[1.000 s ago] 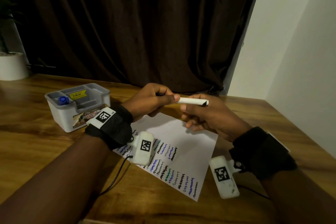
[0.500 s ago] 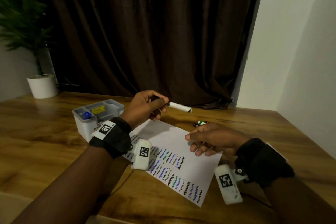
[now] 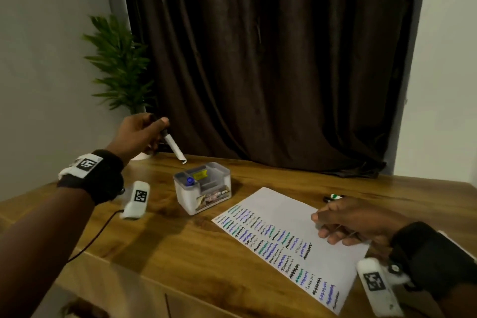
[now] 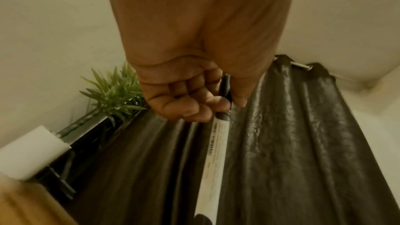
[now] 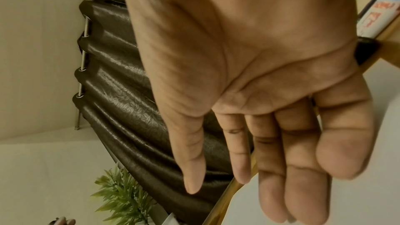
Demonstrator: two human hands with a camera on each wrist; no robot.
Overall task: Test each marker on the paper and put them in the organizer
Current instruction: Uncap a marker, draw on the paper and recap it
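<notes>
1. One white marker is gripped in the left hand, fingers curled round its dark upper end. It is held in the air, tilted, lower end pointing down toward the organizer.
2. One organizer stands on the table, left of the paper. One blue-capped marker stands in its front-left compartment.
3. One paper lies flat, covered in rows of black, blue and green squiggles.
4. The right hand rests on the paper's right edge, fingers relaxed and straight, holding nothing.
5. At least one more marker, green-banded, lies on the table just beyond the right hand; any others there are hidden.
6. One potted plant stands at the table's back left, before one dark curtain.
</notes>
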